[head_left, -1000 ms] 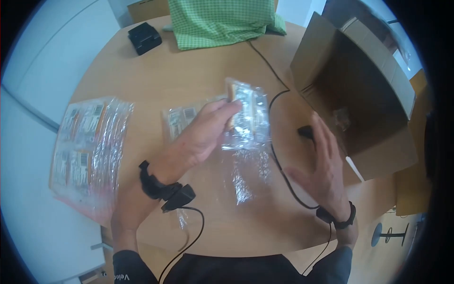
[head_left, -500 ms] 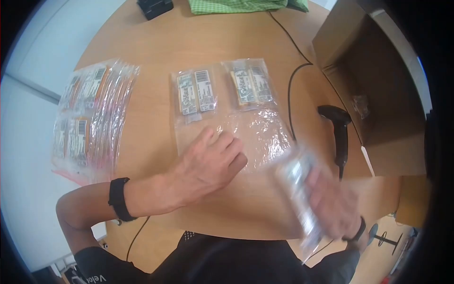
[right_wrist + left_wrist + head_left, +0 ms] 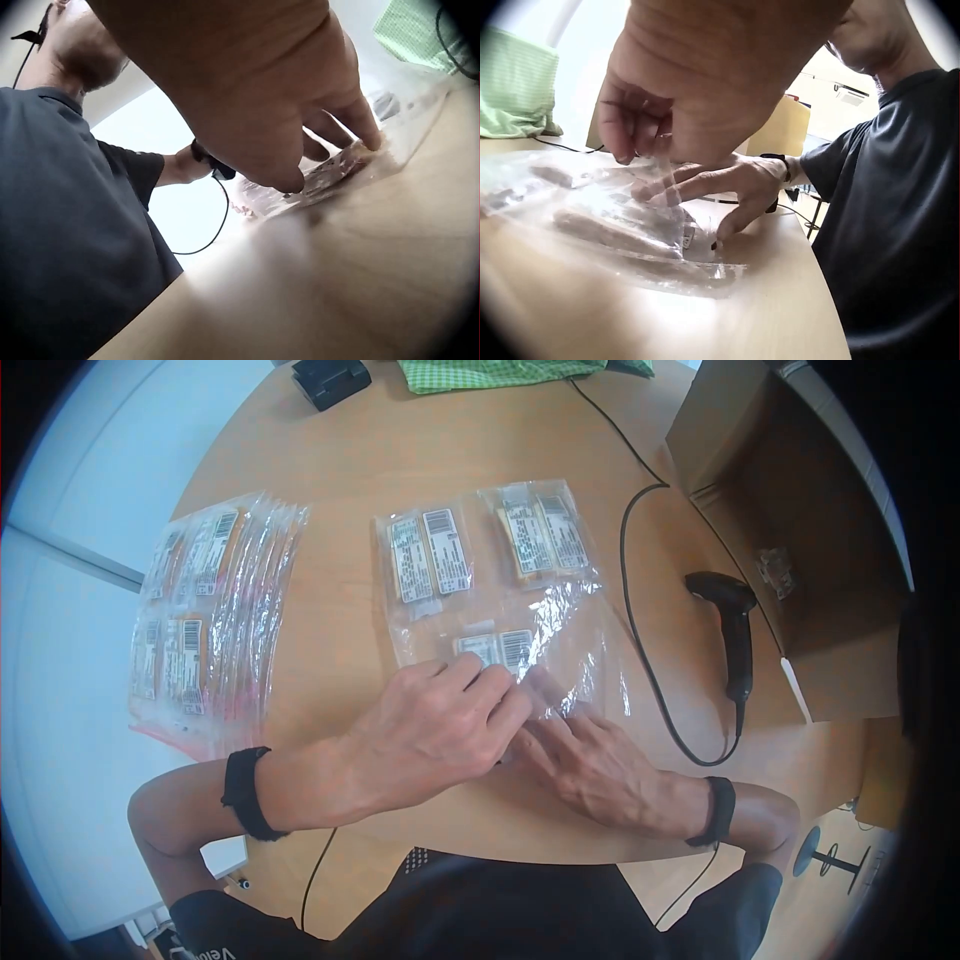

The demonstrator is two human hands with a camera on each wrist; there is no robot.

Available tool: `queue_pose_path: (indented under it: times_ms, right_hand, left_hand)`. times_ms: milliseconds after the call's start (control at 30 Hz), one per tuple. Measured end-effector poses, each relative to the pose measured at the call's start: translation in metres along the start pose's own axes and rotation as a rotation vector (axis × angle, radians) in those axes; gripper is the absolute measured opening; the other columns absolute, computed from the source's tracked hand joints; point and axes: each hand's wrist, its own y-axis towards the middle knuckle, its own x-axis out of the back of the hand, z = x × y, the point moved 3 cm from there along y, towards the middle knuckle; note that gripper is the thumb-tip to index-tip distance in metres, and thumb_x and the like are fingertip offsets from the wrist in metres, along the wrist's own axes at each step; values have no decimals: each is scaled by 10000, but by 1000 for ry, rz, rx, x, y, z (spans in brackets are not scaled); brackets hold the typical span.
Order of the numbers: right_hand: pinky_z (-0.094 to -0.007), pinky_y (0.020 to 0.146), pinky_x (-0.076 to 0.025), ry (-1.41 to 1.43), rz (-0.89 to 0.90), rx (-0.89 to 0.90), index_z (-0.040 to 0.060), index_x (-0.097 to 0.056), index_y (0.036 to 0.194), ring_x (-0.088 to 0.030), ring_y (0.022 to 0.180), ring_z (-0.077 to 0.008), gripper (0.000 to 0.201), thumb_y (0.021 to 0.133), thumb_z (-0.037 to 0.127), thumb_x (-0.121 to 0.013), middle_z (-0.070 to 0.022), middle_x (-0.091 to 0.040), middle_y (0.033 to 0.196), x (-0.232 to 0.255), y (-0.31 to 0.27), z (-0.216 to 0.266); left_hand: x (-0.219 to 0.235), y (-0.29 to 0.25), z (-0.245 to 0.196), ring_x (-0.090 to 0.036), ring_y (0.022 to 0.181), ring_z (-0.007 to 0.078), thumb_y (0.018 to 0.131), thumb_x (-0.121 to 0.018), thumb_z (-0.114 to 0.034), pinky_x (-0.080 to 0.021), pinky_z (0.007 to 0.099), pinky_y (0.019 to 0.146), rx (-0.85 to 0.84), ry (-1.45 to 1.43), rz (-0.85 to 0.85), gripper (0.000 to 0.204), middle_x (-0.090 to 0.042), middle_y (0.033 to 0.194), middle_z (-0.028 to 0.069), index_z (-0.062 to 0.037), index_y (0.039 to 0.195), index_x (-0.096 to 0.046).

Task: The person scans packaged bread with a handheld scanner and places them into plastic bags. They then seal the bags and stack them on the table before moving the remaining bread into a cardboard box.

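Note:
A large clear plastic bag (image 3: 480, 610) lies on the table with two labelled packets inside, a left packet (image 3: 430, 557) and a right packet (image 3: 543, 537). At its near end my left hand (image 3: 440, 710) pinches the film, lifting it a little in the left wrist view. My right hand (image 3: 605, 770) reaches under that film, fingers (image 3: 705, 184) extended and spread over a third packet (image 3: 497, 648). The thumb sits low, apart from the fingers, by the packet's near side. The left hand partly hides this packet in the head view.
To the left lies a stack of filled clear bags (image 3: 215, 620). A barcode scanner (image 3: 735, 625) with a looping cable rests on the right beside an open cardboard box (image 3: 840, 610). A black device (image 3: 330, 382) and green checked cloth (image 3: 490, 372) are at the back.
The left hand let go of a packet, which now lies in the bag, and took hold of the bag's film. The right hand brought another packet from the right to the bag's near end.

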Motion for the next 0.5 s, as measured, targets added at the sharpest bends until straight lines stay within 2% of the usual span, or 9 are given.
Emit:
queue_pose_path:
  times_ms: [33, 133, 200, 233, 300, 333, 400, 433, 500]
  right_hand:
    - [-418, 1039, -503, -5, 0, 1, -44, -594, 1418, -601, 1323, -405, 544, 920, 177, -604, -247, -533, 1479, 3, 8, -3]
    - [-451, 1121, -449, 271, 591, -149, -45, -633, 1375, -510, 1403, -410, 533, 898, 193, -626, -258, -533, 1478, -13, 24, -8]
    - [-442, 1023, -515, 179, 205, -10, -48, -674, 1315, -615, 1230, -374, 494, 888, 197, -644, -265, -545, 1457, -16, 29, -8]
    - [-439, 991, -537, 139, 78, 22, -49, -688, 1295, -650, 1172, -362, 481, 884, 199, -650, -268, -549, 1451, -18, 29, -6]
    - [-397, 797, -585, -71, -295, 84, -40, -731, 1191, -703, 927, -275, 405, 870, 199, -661, -216, -648, 1296, -9, 23, 5]
    - [-397, 797, -585, -93, -285, 45, -40, -731, 1191, -703, 927, -275, 405, 870, 199, -661, -216, -648, 1296, 6, 16, 3]
    - [-344, 647, -564, 27, -323, 163, -19, -735, 1125, -663, 734, -201, 359, 830, 178, -676, -118, -703, 1042, 44, -6, 4]
    - [-328, 584, -538, 46, -457, 57, -2, -720, 1060, -655, 717, -198, 309, 800, 164, -704, -58, -670, 883, 52, -14, -9]
    - [-334, 536, -506, -135, -537, -14, 4, -712, 1010, -636, 669, -196, 229, 823, 134, -744, -56, -639, 831, 88, -39, -66]
  left_hand:
    - [-1, -1, 0, -604, 797, 201, 750, -696, -123, -505, 307, 595, 1, 3, -4, 255, -557, 863, 65, -28, 981, -644]
    - [2, 2, 3, -620, 829, 211, 848, -706, -138, -529, 329, 691, 0, 9, 47, 184, -582, 883, 62, -35, 990, -650]
    - [9, 7, 11, -655, 1008, 310, 975, -693, -302, -532, 419, 904, -3, -251, 164, 306, -647, 1060, 146, -29, 1109, -660]
    - [9, 9, 16, -655, 1008, 310, 975, -693, -302, -532, 419, 904, -29, -258, 155, 306, -647, 1060, 146, -29, 1109, -660]
    - [6, 14, 42, -524, 1354, 452, 1044, -592, -517, -396, 535, 1140, 273, -288, -32, 595, -542, 1442, 275, -53, 1416, -578]
    - [-3, 17, 52, -524, 1354, 452, 1044, -592, -517, -396, 535, 1140, 232, -305, -43, 595, -542, 1442, 275, -53, 1416, -578]
    - [-31, 21, 81, -209, 1574, 517, 1049, -509, -628, -233, 667, 1222, 502, -52, 128, 808, -208, 1709, 302, -121, 1654, -335]
    - [-39, 25, 89, -209, 1574, 517, 1049, -509, -628, -233, 667, 1222, 483, -72, 110, 808, -208, 1709, 302, -121, 1654, -335]
    - [-59, 34, 102, -28, 1607, 534, 1053, -445, -669, -83, 802, 1195, 549, -146, 387, 868, -55, 1774, 219, -180, 1716, -172]
